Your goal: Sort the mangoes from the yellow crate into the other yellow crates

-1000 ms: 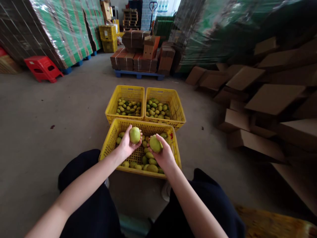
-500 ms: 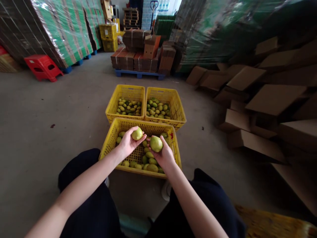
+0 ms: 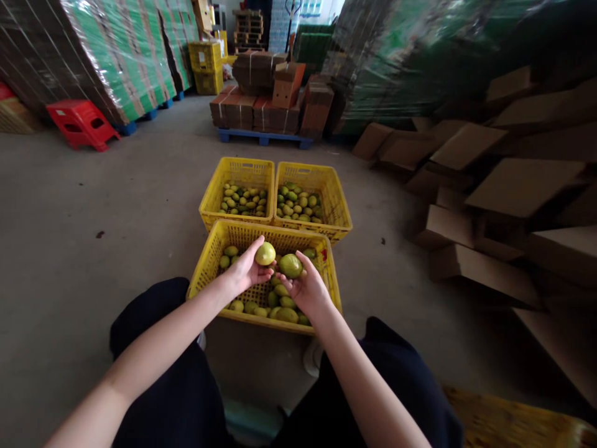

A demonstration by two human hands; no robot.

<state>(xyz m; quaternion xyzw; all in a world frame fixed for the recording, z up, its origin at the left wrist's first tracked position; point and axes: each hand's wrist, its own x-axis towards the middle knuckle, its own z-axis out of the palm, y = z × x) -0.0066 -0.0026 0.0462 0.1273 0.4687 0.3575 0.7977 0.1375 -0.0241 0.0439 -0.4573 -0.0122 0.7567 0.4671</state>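
My left hand (image 3: 250,269) holds a yellow-green lemon (image 3: 265,253) between thumb and fingers. Close beside it, my right hand (image 3: 306,284) has its fingers under a greener lemon (image 3: 290,266), the thumb along its side. Both hands are above the near yellow crate (image 3: 205,267). Inside that crate, several green and yellowish lemons (image 3: 286,315) lie mostly along the front and right, with a few at the back left. My hands and forearms hide part of the crate's contents.
Two more yellow crates, a left one (image 3: 212,196) and a right one (image 3: 340,205), stand just beyond, holding lemons. Cardboard boxes (image 3: 466,147) are piled at right. A blue pallet (image 3: 264,138) carries bundled cartons; a red stool (image 3: 84,121) stands at left.
Both lemons have turned slightly in my hands. The left one has shifted a little right, the right one a little left and up, so they are nearer each other.
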